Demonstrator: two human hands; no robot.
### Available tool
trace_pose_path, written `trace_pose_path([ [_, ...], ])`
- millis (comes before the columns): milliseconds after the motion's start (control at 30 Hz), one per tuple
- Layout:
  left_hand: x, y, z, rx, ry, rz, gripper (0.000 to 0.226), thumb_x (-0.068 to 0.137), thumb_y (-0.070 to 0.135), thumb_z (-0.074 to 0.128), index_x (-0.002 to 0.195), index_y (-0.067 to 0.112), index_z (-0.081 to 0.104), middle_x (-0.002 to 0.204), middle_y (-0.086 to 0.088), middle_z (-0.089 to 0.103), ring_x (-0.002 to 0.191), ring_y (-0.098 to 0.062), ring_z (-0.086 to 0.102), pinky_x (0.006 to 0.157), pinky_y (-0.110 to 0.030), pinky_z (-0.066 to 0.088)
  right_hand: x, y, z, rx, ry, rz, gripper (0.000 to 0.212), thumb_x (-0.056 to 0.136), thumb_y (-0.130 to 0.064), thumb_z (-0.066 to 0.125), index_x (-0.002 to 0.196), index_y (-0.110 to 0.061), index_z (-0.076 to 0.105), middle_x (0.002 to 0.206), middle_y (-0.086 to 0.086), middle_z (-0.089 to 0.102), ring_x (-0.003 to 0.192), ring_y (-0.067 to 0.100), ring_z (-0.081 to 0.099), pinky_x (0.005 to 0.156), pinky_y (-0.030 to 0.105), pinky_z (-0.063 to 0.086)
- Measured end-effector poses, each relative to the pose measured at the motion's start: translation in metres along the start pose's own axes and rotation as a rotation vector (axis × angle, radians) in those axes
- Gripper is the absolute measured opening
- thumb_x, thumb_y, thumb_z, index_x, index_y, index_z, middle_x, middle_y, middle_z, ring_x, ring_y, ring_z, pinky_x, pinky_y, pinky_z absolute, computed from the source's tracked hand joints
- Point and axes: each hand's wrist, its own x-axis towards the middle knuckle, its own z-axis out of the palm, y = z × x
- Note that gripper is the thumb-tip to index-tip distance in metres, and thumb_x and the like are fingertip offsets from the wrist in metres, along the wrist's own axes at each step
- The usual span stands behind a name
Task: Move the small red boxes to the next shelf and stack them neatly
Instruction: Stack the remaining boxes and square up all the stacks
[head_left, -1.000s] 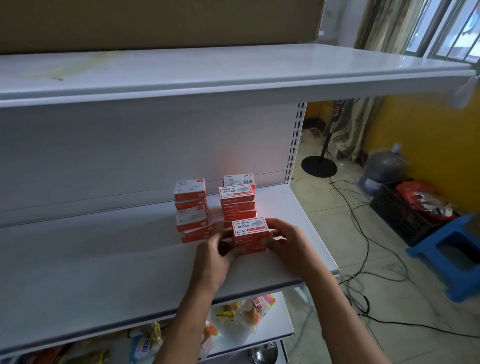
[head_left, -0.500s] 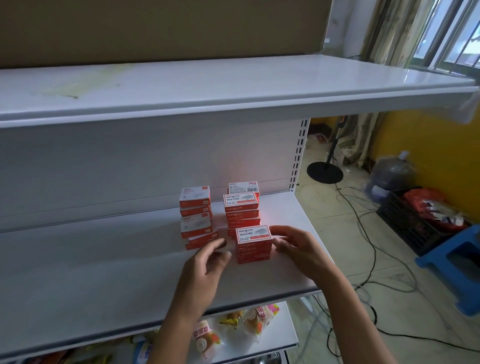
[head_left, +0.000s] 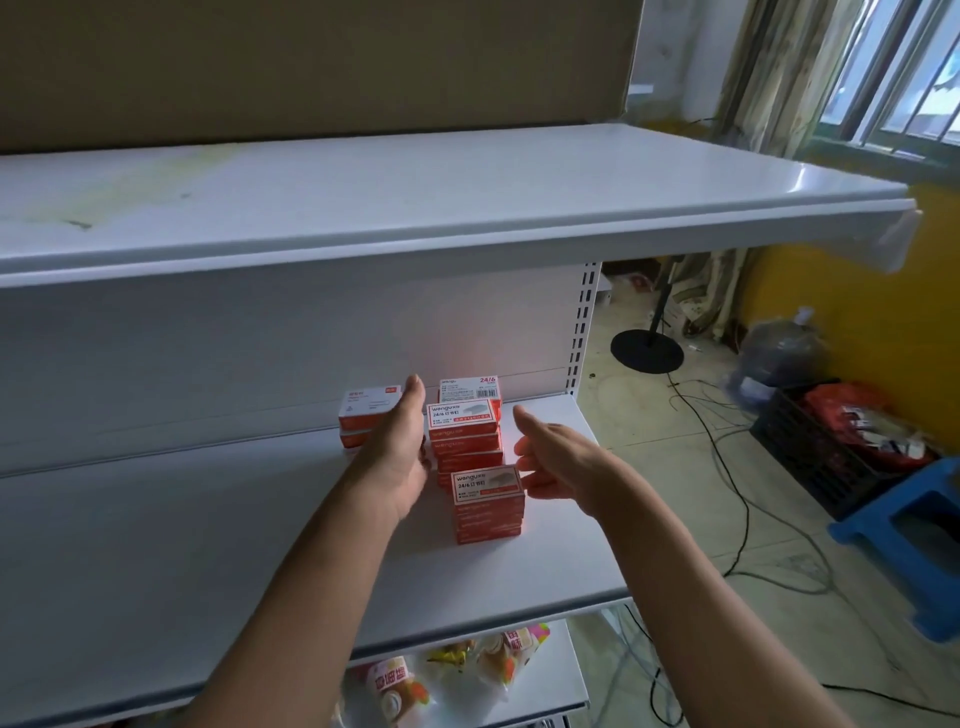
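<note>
Small red boxes stand in stacks on the white middle shelf (head_left: 156, 545). The front stack (head_left: 487, 506) stands free, nearest the shelf's front. Behind it is a taller middle stack (head_left: 464, 434), then a back stack (head_left: 470, 388) against the rear panel, and a left stack (head_left: 366, 413). My left hand (head_left: 400, 447) is flat and open between the left stack and the middle stack, partly hiding the left one. My right hand (head_left: 558, 460) is open just right of the middle and front stacks, fingers apart. Neither hand holds a box.
A white upper shelf (head_left: 467, 208) hangs above with a brown cardboard panel (head_left: 311, 67) on it. Snack packets (head_left: 457, 670) lie on the lower shelf. To the right on the floor are cables, a black crate (head_left: 810, 447), a blue stool (head_left: 904, 540) and a fan base (head_left: 647, 351).
Both hands have let go of the front stack and moved up and back, to either side of the middle stack. The view has tilted up slightly.
</note>
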Motion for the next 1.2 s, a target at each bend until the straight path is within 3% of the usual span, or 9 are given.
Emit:
trace_pose_path([
  [133,0.016,-0.005,0.001,-0.020,0.025,-0.109,0.061,0.095,0.058,0.030,0.112,0.011,0.064,0.078,-0.005,0.069,0.051,-0.013,0.064,0.043,-0.020,0.046,0.001,-0.014,0.007,-0.085,-0.060,0.038,0.081,0.079,-0.081,0.028,0.098,-0.011,0.064,0.110,0.017,0.064,0.106,0.031,0.062,0.096,0.044,0.050],
  [167,0.019,-0.005,0.002,-0.045,0.014,-0.152,0.060,0.096,0.057,0.030,0.112,0.012,0.064,0.081,-0.007,0.070,0.055,-0.016,0.066,0.045,-0.022,0.049,-0.001,-0.017,0.008,-0.096,-0.072,0.035,0.075,0.081,-0.079,0.026,0.090,-0.016,0.065,0.106,0.014,0.066,0.107,0.031,0.062,0.096,0.044,0.050],
  [233,0.024,-0.007,0.004,-0.090,-0.007,-0.213,0.059,0.096,0.056,0.029,0.116,0.013,0.064,0.104,-0.013,0.071,0.082,-0.025,0.070,0.067,-0.035,0.057,-0.003,-0.020,0.011,-0.108,-0.073,0.029,0.066,0.088,-0.072,0.023,0.082,-0.021,0.064,0.097,0.010,0.067,0.108,0.031,0.062,0.097,0.044,0.048],
  [333,0.024,-0.009,0.009,-0.072,0.002,-0.250,0.056,0.095,0.054,0.030,0.116,0.015,0.065,0.115,-0.015,0.067,0.100,-0.031,0.065,0.091,-0.045,0.051,-0.005,-0.024,0.015,-0.157,-0.081,0.044,0.067,0.091,-0.068,0.020,0.089,-0.017,0.063,0.102,0.012,0.068,0.107,0.030,0.063,0.099,0.046,0.047],
  [467,0.029,-0.007,0.011,0.006,0.027,-0.263,0.056,0.088,0.051,0.032,0.109,0.014,0.069,0.104,-0.015,0.071,0.094,-0.031,0.068,0.090,-0.047,0.052,-0.002,-0.030,0.021,-0.217,-0.107,0.103,0.071,0.092,-0.063,0.018,0.105,-0.009,0.061,0.109,0.018,0.068,0.105,0.031,0.064,0.100,0.047,0.047],
  [733,0.032,0.004,0.016,0.057,0.039,-0.284,0.049,0.082,0.048,0.034,0.084,0.016,0.071,0.094,-0.013,0.070,0.094,-0.035,0.068,0.091,-0.056,0.049,-0.005,-0.033,0.029,-0.084,-0.055,0.114,0.053,0.095,-0.044,0.020,0.101,-0.010,0.060,0.098,0.016,0.068,0.092,0.029,0.068,0.087,0.039,0.053],
  [867,0.034,0.002,0.012,0.078,0.025,-0.282,0.048,0.081,0.048,0.037,0.089,0.017,0.073,0.095,-0.010,0.071,0.088,-0.031,0.067,0.092,-0.052,0.049,-0.007,-0.028,0.016,0.017,-0.067,0.073,0.036,0.095,-0.040,0.037,0.084,-0.013,0.058,0.075,0.007,0.061,0.074,0.022,0.063,0.081,0.037,0.054],
  [1067,0.034,-0.004,0.018,0.034,0.029,-0.236,0.048,0.087,0.047,0.037,0.089,0.015,0.072,0.091,-0.014,0.071,0.084,-0.033,0.068,0.084,-0.051,0.054,0.004,-0.020,0.020,0.029,-0.063,0.025,0.049,0.093,-0.055,0.035,0.100,-0.017,0.065,0.093,0.010,0.070,0.082,0.023,0.069,0.077,0.035,0.057],
  [1200,0.035,-0.006,0.019,0.061,0.013,-0.245,0.058,0.087,0.056,0.034,0.100,0.014,0.072,0.101,-0.017,0.072,0.093,-0.034,0.070,0.087,-0.058,0.051,0.007,-0.023,0.020,0.009,-0.038,0.010,0.046,0.087,-0.055,0.039,0.089,-0.016,0.064,0.088,0.011,0.068,0.081,0.025,0.066,0.082,0.037,0.052],
])
